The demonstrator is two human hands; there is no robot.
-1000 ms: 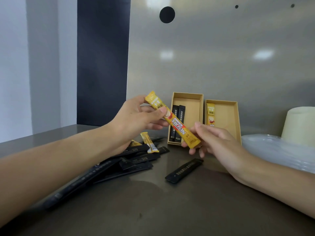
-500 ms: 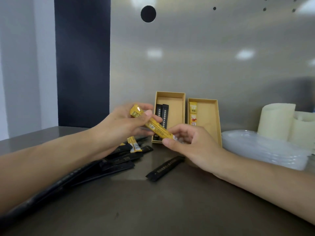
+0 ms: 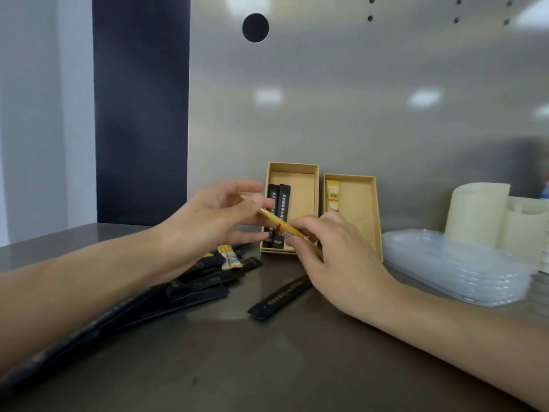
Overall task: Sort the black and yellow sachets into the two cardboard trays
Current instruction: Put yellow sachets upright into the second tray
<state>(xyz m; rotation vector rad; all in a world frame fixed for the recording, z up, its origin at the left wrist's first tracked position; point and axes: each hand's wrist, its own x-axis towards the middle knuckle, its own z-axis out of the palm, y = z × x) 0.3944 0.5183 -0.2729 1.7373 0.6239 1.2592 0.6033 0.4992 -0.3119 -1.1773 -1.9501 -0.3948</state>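
While both hands are pinching one yellow sachet [image 3: 279, 226], we are passing it rightward.
Left hand [image 3: 214, 221] fingers are loosening; right hand [image 3: 332, 251] is gripping, aiming past the black-sachet tray [image 3: 294, 169] for the right cardboard tray [image 3: 375, 215].

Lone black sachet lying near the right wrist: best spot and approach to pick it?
Probably take the lone black sachet at mid-length, pinching across its narrow width from above. It lies flat on the table, apart from the pile of black sachets, its long edges exposed. Its far end sits by the right hand, so the near half is freer.
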